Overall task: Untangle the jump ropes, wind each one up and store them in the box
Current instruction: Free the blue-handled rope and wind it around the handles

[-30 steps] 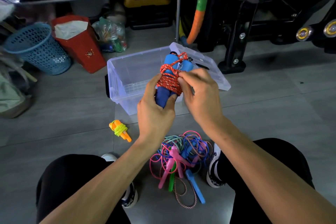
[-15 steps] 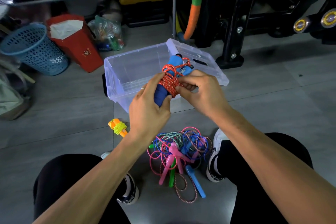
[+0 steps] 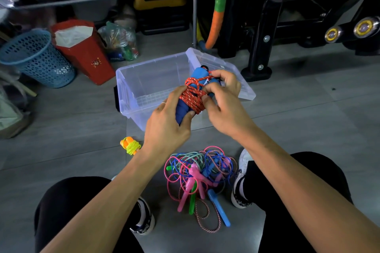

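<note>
A: hands first. Left hand point(image 3: 167, 124) grips the lower end of the blue handles point(image 3: 198, 74), fingers curled round them. Right hand point(image 3: 224, 107) pinches the red rope point(image 3: 192, 96) at the wound coil, thumb and fingertips closed on a strand

B: where's the bundle?

A: held in the air, just over the near rim of the clear box point(image 3: 131, 88). Not in it yet

B: risks?

A: loose end. If the right hand lets go before it's tucked, I'd guess the coil springs off the handles and needs rewinding. Top turns look slack near the handle tips, could slide off

B: anything else?

A: tangled pile point(image 3: 202, 172) sits on the floor between the shoes, pink, green and blue handles knotted together. Yellow rope point(image 3: 131, 146) is wound already but lies on the floor beside the box, easy to forget
</note>
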Action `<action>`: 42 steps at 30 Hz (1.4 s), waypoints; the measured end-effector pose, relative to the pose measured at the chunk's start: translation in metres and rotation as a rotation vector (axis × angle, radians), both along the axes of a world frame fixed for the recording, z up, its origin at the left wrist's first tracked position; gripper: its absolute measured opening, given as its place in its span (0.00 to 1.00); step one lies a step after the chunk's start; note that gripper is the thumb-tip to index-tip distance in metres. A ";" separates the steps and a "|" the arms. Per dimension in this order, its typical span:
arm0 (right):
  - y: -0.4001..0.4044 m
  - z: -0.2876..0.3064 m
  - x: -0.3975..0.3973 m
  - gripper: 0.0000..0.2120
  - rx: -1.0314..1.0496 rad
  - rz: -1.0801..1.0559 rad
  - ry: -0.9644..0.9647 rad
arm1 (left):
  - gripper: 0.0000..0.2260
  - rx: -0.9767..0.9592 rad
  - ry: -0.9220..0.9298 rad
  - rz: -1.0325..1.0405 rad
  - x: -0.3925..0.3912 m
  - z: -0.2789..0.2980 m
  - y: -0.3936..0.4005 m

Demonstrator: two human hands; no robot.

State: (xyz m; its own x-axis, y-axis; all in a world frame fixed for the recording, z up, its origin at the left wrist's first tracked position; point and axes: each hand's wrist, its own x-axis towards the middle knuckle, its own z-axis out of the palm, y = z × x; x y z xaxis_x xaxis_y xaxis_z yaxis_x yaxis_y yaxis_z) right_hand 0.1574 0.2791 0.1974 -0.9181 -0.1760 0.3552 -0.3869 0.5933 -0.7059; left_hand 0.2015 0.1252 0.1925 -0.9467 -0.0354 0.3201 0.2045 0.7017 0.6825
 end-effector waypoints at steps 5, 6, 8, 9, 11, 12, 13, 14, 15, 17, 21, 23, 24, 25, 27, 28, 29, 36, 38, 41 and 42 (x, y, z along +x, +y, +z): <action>-0.007 -0.004 -0.001 0.05 0.074 -0.006 -0.070 | 0.25 -0.020 -0.014 0.024 -0.005 0.002 -0.005; -0.008 -0.005 0.000 0.04 0.069 0.003 -0.093 | 0.26 -0.002 -0.022 0.042 -0.005 0.002 -0.007; -0.010 -0.007 0.002 0.04 0.045 0.034 -0.134 | 0.26 0.025 -0.028 0.049 -0.005 0.001 -0.009; -0.010 -0.006 0.003 0.04 0.019 0.051 -0.160 | 0.26 0.030 -0.018 0.027 -0.005 0.000 -0.009; -0.011 -0.002 0.004 0.07 -0.036 0.073 -0.209 | 0.26 0.064 0.010 -0.026 -0.006 0.001 -0.011; -0.010 0.000 0.005 0.08 -0.060 0.082 -0.237 | 0.25 0.096 0.022 -0.038 -0.007 0.001 -0.012; -0.009 0.003 0.006 0.09 -0.076 0.093 -0.266 | 0.24 0.125 0.031 -0.041 -0.008 0.001 -0.013; -0.008 0.005 0.006 0.09 -0.078 0.104 -0.289 | 0.23 0.145 0.037 -0.041 -0.007 0.001 -0.014; -0.007 0.006 0.007 0.09 -0.069 0.120 -0.295 | 0.22 0.159 0.040 -0.042 -0.006 0.001 -0.014; -0.004 0.005 0.008 0.07 -0.001 0.146 -0.265 | 0.19 0.184 0.052 -0.045 -0.005 -0.001 -0.012; 0.001 0.006 0.007 0.08 -0.002 0.099 -0.154 | 0.17 0.266 0.041 -0.022 -0.006 0.001 -0.006; 0.002 0.010 0.007 0.07 -0.046 0.056 -0.122 | 0.16 0.301 0.029 -0.037 -0.006 0.004 -0.004; 0.002 0.011 0.007 0.07 -0.061 0.044 -0.116 | 0.16 0.303 0.026 -0.048 -0.006 0.005 -0.004; 0.002 0.012 0.007 0.06 -0.069 0.034 -0.110 | 0.16 0.298 0.026 -0.058 -0.006 0.005 -0.003; 0.002 0.013 0.007 0.06 -0.071 0.023 -0.103 | 0.17 0.271 0.031 -0.047 -0.006 0.003 -0.002; 0.003 0.014 0.006 0.06 -0.072 0.028 -0.114 | 0.18 0.254 0.033 -0.036 -0.006 0.002 -0.002; 0.004 0.016 0.005 0.06 -0.070 0.039 -0.133 | 0.19 0.237 0.032 -0.031 -0.007 0.001 -0.003; -0.001 0.013 0.009 0.06 -0.083 0.015 -0.064 | 0.13 0.516 -0.356 0.006 -0.009 0.013 -0.003; -0.006 0.013 0.011 0.06 -0.098 0.000 -0.052 | 0.12 0.574 -0.444 -0.024 -0.015 0.013 -0.009; -0.005 0.016 0.009 0.06 -0.097 0.002 -0.050 | 0.10 0.629 -0.448 -0.101 -0.017 0.018 -0.015; -0.005 0.017 0.008 0.05 -0.088 0.001 -0.047 | 0.09 0.652 -0.426 -0.114 -0.016 0.019 -0.015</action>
